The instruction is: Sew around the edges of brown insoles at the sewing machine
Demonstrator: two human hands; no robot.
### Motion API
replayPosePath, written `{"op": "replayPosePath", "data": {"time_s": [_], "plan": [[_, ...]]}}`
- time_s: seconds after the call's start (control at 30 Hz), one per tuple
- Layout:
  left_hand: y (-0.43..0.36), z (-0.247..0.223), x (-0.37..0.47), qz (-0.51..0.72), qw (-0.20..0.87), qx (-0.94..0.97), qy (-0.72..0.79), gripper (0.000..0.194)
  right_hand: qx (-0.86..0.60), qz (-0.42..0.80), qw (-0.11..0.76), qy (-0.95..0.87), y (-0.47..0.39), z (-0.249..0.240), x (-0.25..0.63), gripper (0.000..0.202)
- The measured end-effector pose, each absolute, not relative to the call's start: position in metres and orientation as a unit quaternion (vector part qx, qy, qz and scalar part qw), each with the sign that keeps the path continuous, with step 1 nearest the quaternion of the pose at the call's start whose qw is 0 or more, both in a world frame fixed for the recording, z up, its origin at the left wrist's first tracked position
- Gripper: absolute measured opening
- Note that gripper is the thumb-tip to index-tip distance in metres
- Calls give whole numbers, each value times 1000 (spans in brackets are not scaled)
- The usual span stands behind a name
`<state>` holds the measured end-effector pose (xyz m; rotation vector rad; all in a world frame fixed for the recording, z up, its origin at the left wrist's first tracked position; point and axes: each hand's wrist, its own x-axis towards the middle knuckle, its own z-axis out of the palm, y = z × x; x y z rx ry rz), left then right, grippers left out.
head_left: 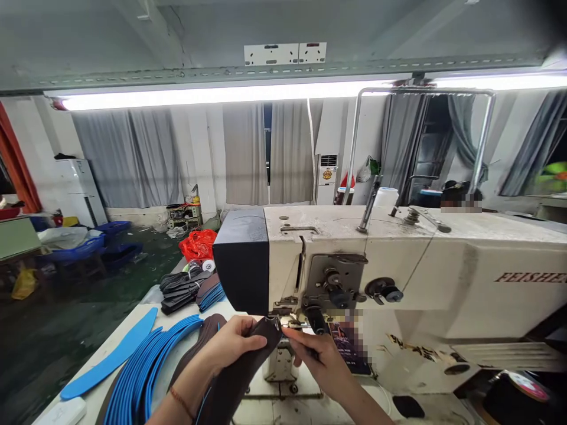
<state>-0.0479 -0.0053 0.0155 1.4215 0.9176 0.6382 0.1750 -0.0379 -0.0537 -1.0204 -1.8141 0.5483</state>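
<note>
My left hand (pixel 234 343) grips a long dark brown fabric piece (pixel 237 373), thumb on top, near its far end. That end reaches the needle area (pixel 287 319) of a white industrial sewing machine (pixel 420 265). On the opposite side, my right hand (pixel 325 357) has its index finger at the end of the same piece, with the other fingers curled; the exact pinch is partly hidden. Below the work stands the machine's narrow post (pixel 281 363). To the left, a fanned stack of curved pieces with blue faces (pixel 137 369) lies beside one flat blue piece (pixel 113 357).
Black bundled strips (pixel 183 289) and a red plastic bag (pixel 198 245) sit at the table's far left. A phone-like screen (pixel 349 348) stands behind my right hand. Thread cones (pixel 386 198) rise behind the machine. A white case (pixel 64 410) lies near the front left edge.
</note>
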Motion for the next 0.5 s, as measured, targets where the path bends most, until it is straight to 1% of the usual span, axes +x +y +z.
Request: {"op": "replayPosePath", "data": {"time_s": [0.13,0.23,0.37,0.5], "plan": [[-21,1,-41,338,639,557,409,24,-431,220,468,-739,-38,-53,175,36],[-28,-5,-36,376,659,524,389,29,-435,214,465,-741,-39,-51,175,38],[-35,-9,-27,412,672,485,379,32,-436,205,463,-744,-39,-53,176,40],[-46,-22,-22,432,701,447,349,42,-450,191,455,-744,-38,-59,178,38]]}}
